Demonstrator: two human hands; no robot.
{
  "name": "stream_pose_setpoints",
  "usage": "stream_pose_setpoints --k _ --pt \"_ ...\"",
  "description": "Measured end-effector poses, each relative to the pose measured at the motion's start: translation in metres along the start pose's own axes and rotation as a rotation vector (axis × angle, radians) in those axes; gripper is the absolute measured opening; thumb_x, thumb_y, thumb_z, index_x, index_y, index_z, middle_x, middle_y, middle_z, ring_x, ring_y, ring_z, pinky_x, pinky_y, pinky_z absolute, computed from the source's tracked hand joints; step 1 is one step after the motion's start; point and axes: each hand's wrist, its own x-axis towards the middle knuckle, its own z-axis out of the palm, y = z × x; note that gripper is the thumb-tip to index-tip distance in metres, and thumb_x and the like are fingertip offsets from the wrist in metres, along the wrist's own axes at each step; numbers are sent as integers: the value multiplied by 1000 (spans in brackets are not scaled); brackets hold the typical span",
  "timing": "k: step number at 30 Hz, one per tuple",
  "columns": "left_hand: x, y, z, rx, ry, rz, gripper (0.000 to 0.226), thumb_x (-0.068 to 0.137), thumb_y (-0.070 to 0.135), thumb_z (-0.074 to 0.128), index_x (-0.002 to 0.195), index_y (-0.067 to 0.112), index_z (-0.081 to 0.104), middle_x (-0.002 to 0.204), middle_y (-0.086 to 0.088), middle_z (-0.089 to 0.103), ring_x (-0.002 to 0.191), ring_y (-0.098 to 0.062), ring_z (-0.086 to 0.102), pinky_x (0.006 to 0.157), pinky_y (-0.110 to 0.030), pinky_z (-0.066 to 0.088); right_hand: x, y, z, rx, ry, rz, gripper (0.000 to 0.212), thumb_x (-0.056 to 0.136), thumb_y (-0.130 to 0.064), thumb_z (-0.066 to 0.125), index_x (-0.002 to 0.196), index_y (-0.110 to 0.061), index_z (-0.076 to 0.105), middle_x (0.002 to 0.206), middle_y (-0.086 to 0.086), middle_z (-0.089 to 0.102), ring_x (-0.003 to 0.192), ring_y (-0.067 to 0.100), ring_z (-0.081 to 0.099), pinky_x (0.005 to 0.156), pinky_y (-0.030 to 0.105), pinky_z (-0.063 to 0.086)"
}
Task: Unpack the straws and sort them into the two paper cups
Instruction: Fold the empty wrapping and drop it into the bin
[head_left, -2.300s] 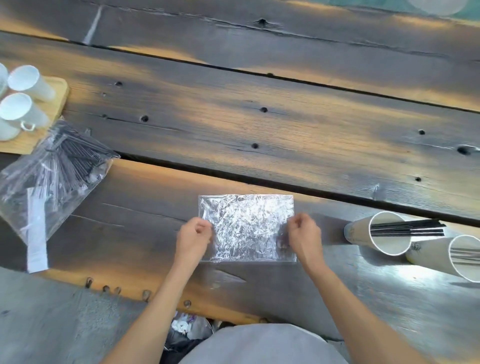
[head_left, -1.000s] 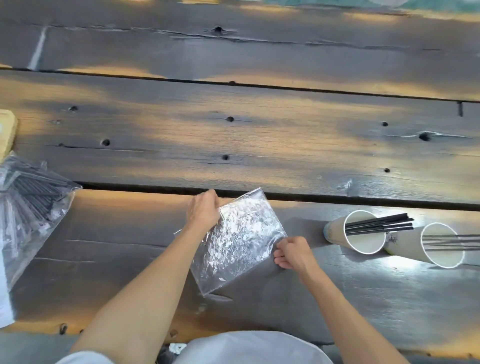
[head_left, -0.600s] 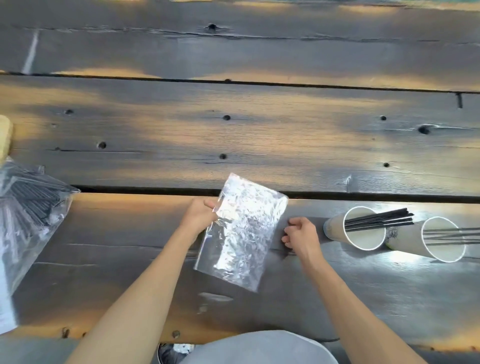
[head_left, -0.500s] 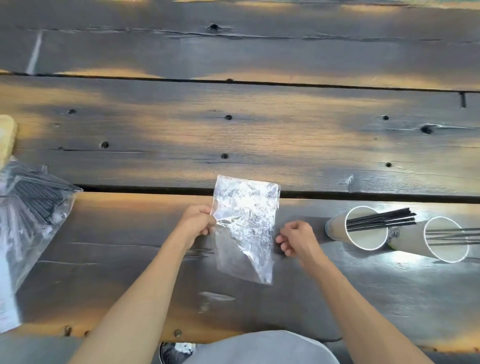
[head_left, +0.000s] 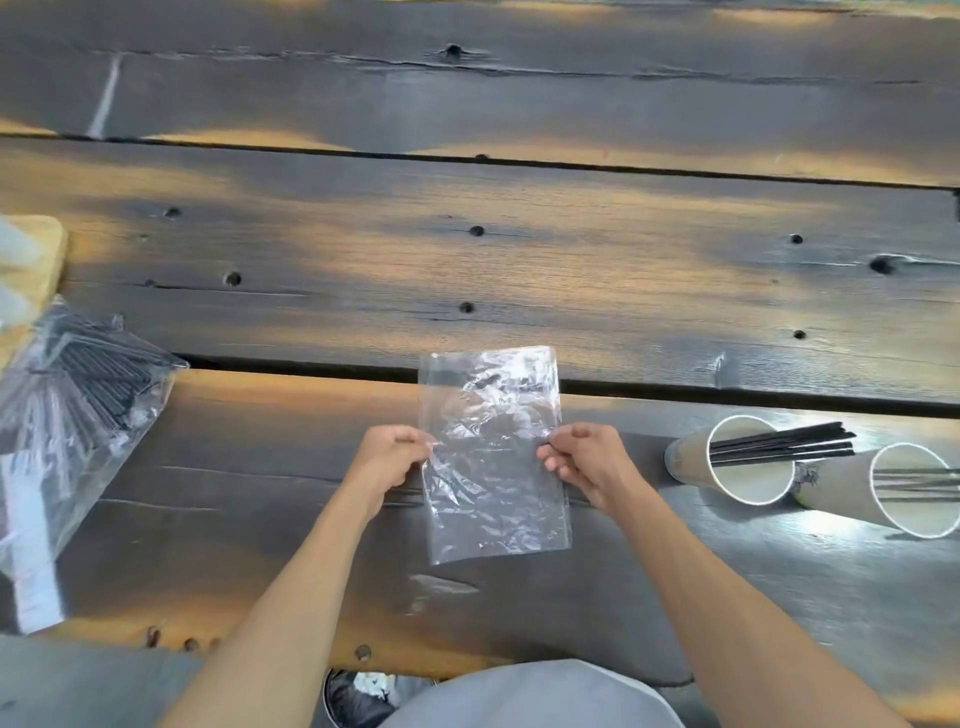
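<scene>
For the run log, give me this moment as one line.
left hand: grips clear bag | right hand: grips bag | paper cups: hold black straws

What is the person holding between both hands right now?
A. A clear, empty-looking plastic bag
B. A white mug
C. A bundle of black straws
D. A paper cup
A: the left hand and right hand each pinch a side edge of a crinkled clear plastic bag, with no straws visible inside it.
</scene>
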Motion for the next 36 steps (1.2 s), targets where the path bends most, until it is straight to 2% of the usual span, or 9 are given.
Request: stream_pose_setpoints --k 5,11,16,20,24,27,29,31,36 --pt "1 4 4 -4 6 -6 10 89 2 65 92 3 75 58 -3 58 43 -9 43 37 -18 29 0 3 -4 83 -8 -30 8 95 6 56 97 9 64 72 19 74 53 19 69 48 21 56" --pt "2 2 3 -50 -5 -43 10 89 -1 64 92 -1 74 65 -9 67 45 -9 48 38 -17 36 1 3 -3 140 -28 -33 9 97 4 55 99 9 62 74 20 74 54 19 70 48 21 56" --pt "4 -1 1 -279 -38 -51 27 98 26 61 100 1 71 78 -15 77 56 -12 60 51 -20 49 4 4 -2 173 -9 -27 14 97 3 55 104 13 62 81 23 76 64 24 76 52 21 58" --pt "7 -5 2 -389 -47 -92 43 102 38 51 100 0 71 90 -20 78 72 -21 69 65 -27 55 8 6 -4 189 -59 10 44 105 -30 43 107 10 63 94 25 76 84 33 77 61 26 60" --pt "7 -6 2 -389 -30 -95 33 97 28 62 101 -3 71 93 -21 77 73 -22 69 59 -25 55 10 9 -6 162 -65 18 64 104 -50 32 93 3 65 94 26 75 84 33 76 62 31 59" --pt "5 -6 2 -197 23 -33 9 89 12 70 94 7 76 93 -15 78 64 -17 69 50 -22 51 9 8 -5 56 -18 -12 57 104 -44 40 80 -1 66 95 24 75 85 33 73 75 40 59" --pt "3 -6 4 -87 54 27 9 86 8 71 93 12 74 86 -9 78 70 -19 72 51 -22 53 6 8 -5 -49 26 -42 44 102 -34 50 79 -2 69 93 21 74 65 24 67 61 35 60" --pt "2 -7 6 -22 87 80 16 84 5 70 96 16 71 83 -4 77 71 -17 71 53 -23 52 4 7 -6 -211 62 -92 28 98 -23 55 85 -4 72 91 21 73 50 12 52 46 25 50" --pt "1 -14 14 188 194 209 31 86 10 72 113 23 64 85 -1 68 79 -14 66 67 -29 54 2 10 -5 -493 79 -202 18 91 -8 57 99 -11 73 74 4 67 46 10 53 45 19 43"
